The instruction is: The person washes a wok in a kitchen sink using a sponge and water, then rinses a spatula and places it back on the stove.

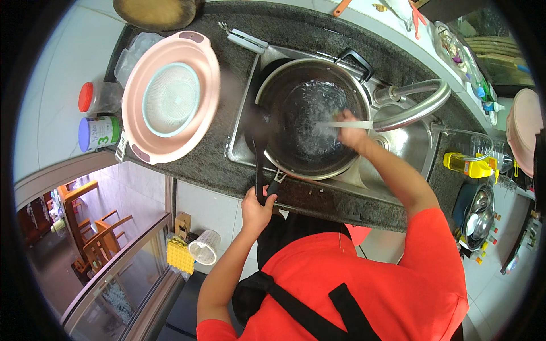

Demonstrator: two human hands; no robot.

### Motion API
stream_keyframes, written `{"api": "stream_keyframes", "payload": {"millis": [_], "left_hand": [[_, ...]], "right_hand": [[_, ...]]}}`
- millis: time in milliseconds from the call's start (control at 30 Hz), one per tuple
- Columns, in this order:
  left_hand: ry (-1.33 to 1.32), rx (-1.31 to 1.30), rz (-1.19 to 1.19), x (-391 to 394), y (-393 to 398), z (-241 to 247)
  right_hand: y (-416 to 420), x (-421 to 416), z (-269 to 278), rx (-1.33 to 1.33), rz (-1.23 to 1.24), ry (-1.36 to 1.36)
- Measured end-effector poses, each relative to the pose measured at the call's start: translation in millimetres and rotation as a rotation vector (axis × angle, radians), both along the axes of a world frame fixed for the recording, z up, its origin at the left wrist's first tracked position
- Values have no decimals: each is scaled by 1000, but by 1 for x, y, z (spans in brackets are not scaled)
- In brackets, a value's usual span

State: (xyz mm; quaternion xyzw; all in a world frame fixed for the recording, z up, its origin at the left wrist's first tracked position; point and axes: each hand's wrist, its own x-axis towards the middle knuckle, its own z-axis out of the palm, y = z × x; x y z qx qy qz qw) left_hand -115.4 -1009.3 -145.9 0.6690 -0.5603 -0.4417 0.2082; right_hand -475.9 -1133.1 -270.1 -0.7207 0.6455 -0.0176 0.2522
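A large dark wok (294, 157) with a steel rim rests over the double sink, its helper handle at the back right. Water runs from the curved metal faucet (422, 113) into it and churns the water inside. At the near rim my left hand (257, 209) grips a black long-handled utensil (259, 170), close against the wok's black handle (275, 186); the utensil's upper end is blurred. My right hand (350, 130) is inside the wok at the right, beside the stream, with its fingers curled around something small that is hard to make out.
Left of the sink, a pink basin (209, 106) holds a mint-rimmed strainer (172, 100). Jars (102, 97) stand beyond it. A yellow bottle (469, 165) and a dark basin of metal bowls (460, 213) are at the right. The sink's right bowl (409, 145) lies under my forearm.
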Motion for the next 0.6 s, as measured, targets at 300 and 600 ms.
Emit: {"api": "stream_keyframes", "payload": {"millis": [300, 600], "left_hand": [[-27, 5, -20, 2, -3, 4], [-14, -6, 9, -1, -1, 6]], "right_hand": [[18, 161, 33, -23, 22, -783], [-140, 71, 48, -332, -336, -452]]}}
